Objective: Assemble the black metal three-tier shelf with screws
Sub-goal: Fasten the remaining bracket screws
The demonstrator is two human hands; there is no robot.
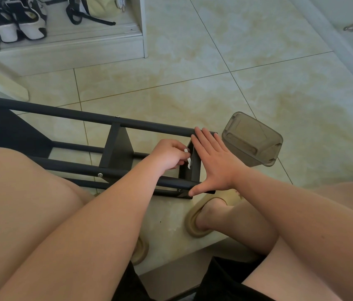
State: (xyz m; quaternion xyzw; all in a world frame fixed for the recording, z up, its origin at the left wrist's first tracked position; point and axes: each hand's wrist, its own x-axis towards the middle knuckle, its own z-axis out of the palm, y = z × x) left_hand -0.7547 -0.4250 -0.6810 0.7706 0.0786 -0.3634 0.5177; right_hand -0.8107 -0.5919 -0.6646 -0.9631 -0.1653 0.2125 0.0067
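Fingers point(206, 140) of my right hand point(214, 164) straight, together, pressing the end of the black shelf point(84, 115), which lies sideways on the floor point(214, 61); my left hand point(168, 156) pinches a small white tool point(188, 159) at the end tier. Risk: tool slips from my pinch if the shelf rocks

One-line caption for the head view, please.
Flat right hand braces the black shelf lying on tile floor; left hand pinches a small white piece at its end panel.

The person is wearing black shorts point(225, 279) and 2 tan foam slides point(190, 224). The left hand point(169, 155) and right hand point(212, 164) are going bare, forearms uncovered.
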